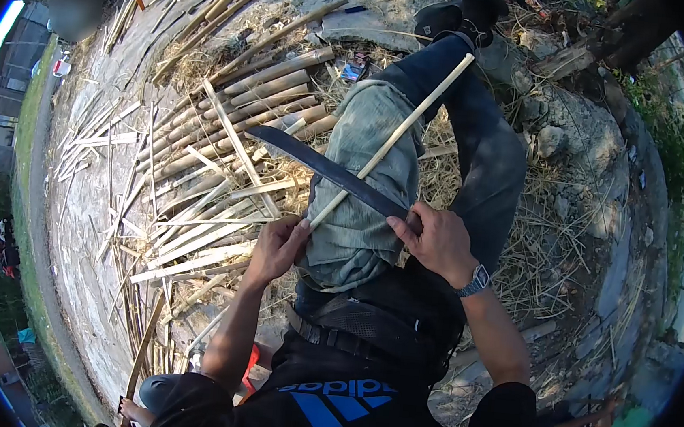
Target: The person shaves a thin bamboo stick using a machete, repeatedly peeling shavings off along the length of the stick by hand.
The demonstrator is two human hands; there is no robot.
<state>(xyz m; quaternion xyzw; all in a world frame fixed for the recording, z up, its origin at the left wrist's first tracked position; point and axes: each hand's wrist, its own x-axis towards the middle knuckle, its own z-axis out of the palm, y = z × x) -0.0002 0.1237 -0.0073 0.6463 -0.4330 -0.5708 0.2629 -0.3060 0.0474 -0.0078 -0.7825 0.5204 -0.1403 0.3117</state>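
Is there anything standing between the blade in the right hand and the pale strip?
Nothing visible stands between them: the dark blade, held in the right hand, crosses the pale strip above the grey cloth, and the left hand grips the strip's near end.

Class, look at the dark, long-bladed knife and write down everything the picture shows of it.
The knife has a long, gently curved, dark blade, metal by its look, with a tapered tip. The right hand grips its near end, hiding any handle. The blade points toward the upper left of the view, over the grey-green cloth on the lap, and crosses over the pale stick, seemingly touching it.
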